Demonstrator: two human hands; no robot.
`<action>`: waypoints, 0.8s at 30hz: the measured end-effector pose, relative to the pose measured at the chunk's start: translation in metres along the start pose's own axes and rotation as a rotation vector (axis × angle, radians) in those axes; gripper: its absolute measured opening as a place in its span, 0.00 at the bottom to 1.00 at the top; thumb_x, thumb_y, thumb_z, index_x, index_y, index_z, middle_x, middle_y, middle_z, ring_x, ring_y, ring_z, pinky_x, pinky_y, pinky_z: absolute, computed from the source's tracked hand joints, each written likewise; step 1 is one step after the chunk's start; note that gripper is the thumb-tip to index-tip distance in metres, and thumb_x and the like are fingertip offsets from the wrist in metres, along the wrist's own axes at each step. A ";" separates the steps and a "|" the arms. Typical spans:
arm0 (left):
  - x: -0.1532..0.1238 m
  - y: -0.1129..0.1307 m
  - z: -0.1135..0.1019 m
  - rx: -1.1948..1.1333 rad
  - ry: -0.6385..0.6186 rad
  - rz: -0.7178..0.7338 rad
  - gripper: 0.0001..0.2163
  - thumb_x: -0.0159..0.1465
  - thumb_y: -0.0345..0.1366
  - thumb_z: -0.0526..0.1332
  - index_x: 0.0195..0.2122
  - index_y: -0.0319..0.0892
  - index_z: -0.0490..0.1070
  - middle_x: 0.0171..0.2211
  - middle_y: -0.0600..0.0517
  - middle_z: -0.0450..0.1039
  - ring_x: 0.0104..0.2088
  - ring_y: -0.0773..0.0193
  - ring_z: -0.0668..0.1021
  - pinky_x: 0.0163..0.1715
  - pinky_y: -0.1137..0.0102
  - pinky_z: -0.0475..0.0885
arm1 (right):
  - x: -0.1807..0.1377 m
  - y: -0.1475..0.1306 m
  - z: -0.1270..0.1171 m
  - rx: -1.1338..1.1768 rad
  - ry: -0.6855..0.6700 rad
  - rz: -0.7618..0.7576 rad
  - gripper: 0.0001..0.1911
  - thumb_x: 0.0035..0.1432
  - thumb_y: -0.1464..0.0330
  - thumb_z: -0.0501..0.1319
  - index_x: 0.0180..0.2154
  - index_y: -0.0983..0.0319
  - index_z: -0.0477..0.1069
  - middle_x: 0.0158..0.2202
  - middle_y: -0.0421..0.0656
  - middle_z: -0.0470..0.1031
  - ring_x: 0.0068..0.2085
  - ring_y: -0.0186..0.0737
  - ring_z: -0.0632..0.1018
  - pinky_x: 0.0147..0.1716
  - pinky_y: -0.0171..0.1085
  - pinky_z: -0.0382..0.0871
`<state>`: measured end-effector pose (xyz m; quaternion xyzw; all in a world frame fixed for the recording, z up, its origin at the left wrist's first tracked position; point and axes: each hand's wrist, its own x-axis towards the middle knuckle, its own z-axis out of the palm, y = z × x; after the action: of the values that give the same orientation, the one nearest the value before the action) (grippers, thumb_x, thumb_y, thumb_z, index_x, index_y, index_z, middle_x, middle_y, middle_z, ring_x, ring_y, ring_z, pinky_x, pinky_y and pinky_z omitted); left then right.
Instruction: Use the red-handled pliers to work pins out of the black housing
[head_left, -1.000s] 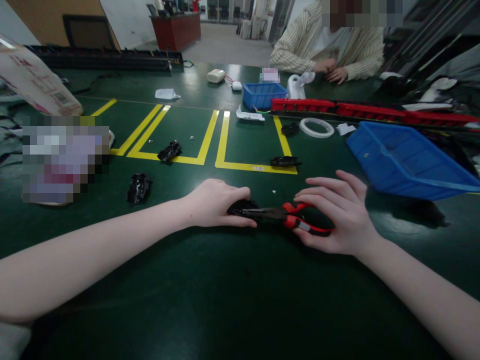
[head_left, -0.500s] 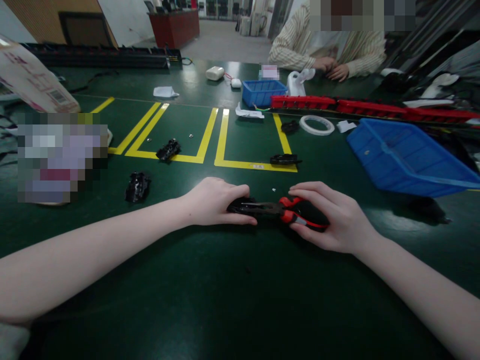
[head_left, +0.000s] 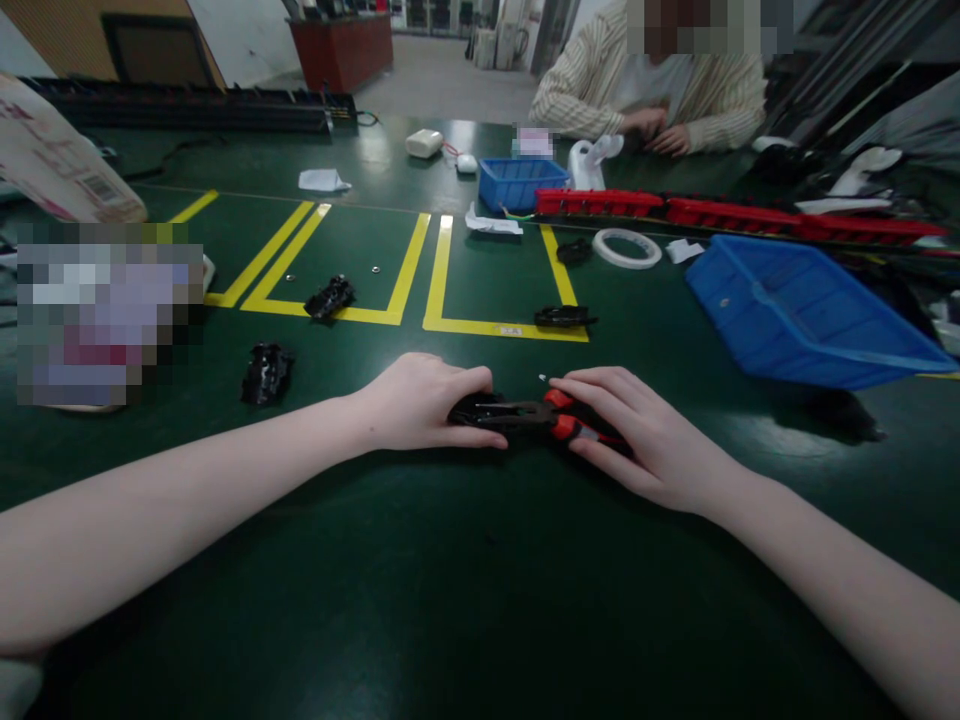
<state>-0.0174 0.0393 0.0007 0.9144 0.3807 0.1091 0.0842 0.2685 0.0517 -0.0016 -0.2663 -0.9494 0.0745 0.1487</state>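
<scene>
My left hand (head_left: 427, 405) is closed around a small black plastic part (head_left: 474, 411), most of it hidden by the fingers and thumb. In my right hand (head_left: 637, 430) is a pair of pliers (head_left: 564, 427) with red and black handles. Their dark jaws point left and reach to the black part; whether they grip it, I cannot tell. Similar black parts lie on the green table: one (head_left: 267, 373) left of my left hand, another (head_left: 330, 297) on yellow tape, and one (head_left: 565, 316) beyond the pliers.
A large blue bin (head_left: 810, 315) stands to the right, a smaller blue bin (head_left: 521, 185) farther back. A tape roll (head_left: 628, 249) and a long red strip (head_left: 720, 214) lie near them. Across the table sits a person in a striped shirt (head_left: 574, 90). A printed package (head_left: 71, 150) is at left.
My right hand has moved slightly left and closed farther over the plier handles. The left hand keeps its hold on the black part. The whole view has shifted a little.
</scene>
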 end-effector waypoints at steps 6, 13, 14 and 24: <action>0.000 0.001 0.001 0.002 0.002 -0.003 0.23 0.63 0.59 0.56 0.40 0.41 0.69 0.27 0.53 0.74 0.24 0.63 0.74 0.24 0.73 0.58 | 0.001 -0.001 0.002 -0.004 0.007 0.061 0.31 0.60 0.56 0.61 0.61 0.59 0.59 0.55 0.54 0.70 0.54 0.54 0.73 0.49 0.54 0.71; -0.001 0.001 0.000 0.006 0.004 0.000 0.22 0.63 0.58 0.57 0.40 0.41 0.70 0.26 0.53 0.74 0.23 0.64 0.73 0.24 0.73 0.58 | -0.006 0.008 0.002 -0.095 0.062 0.120 0.45 0.50 0.48 0.66 0.63 0.61 0.55 0.55 0.55 0.70 0.56 0.60 0.72 0.56 0.62 0.63; -0.001 0.001 0.000 0.004 0.001 0.000 0.22 0.63 0.58 0.57 0.40 0.41 0.70 0.26 0.53 0.74 0.23 0.64 0.73 0.24 0.73 0.58 | -0.008 0.011 0.001 -0.096 0.062 0.113 0.45 0.49 0.48 0.66 0.63 0.61 0.56 0.54 0.55 0.71 0.55 0.60 0.72 0.56 0.63 0.62; -0.001 0.000 0.000 -0.073 0.013 0.013 0.22 0.64 0.58 0.56 0.40 0.41 0.69 0.27 0.54 0.73 0.24 0.65 0.73 0.24 0.74 0.59 | -0.012 0.020 -0.003 -0.021 0.131 0.050 0.34 0.46 0.55 0.68 0.54 0.56 0.65 0.48 0.47 0.76 0.51 0.56 0.76 0.55 0.59 0.66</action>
<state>-0.0180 0.0384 0.0004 0.9123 0.3713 0.1295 0.1144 0.2886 0.0622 -0.0061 -0.2956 -0.9316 0.0505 0.2055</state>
